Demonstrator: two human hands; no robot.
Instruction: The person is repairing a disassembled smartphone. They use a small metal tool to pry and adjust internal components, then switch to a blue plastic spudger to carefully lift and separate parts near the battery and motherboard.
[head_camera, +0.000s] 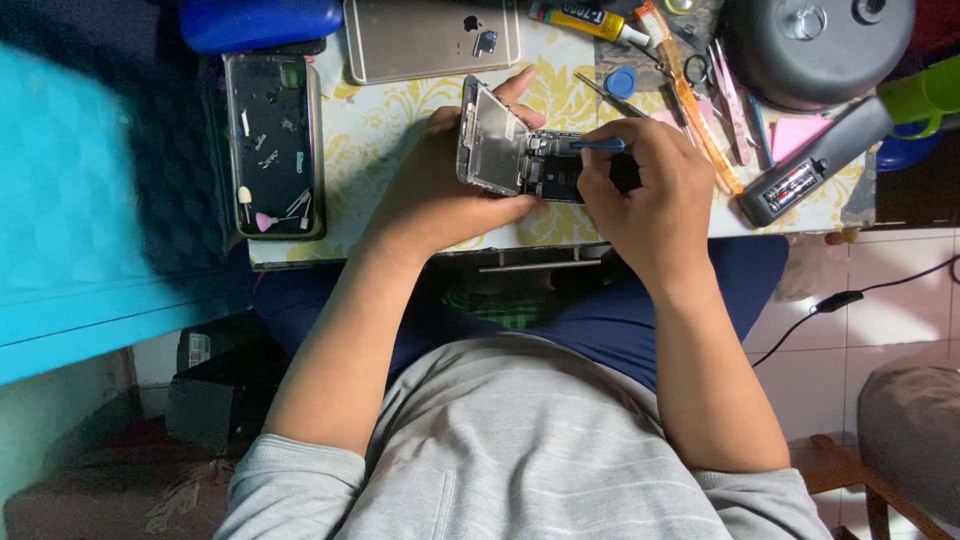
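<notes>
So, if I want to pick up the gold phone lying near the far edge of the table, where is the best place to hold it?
Probably by its two long edges, from above. The gold phone lies flat with its back up, so only the thin sides offer a grip. Its near long edge is free; a blue object crowds its left end, so avoid coming from that side.

White tiled floor (860, 340), turquoise wall (90, 200)

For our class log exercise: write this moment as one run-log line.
left hand: holds opened phone, screen lifted | right hand: blue-handled tool on phone's insides | nearby: gold phone, black tray
</notes>
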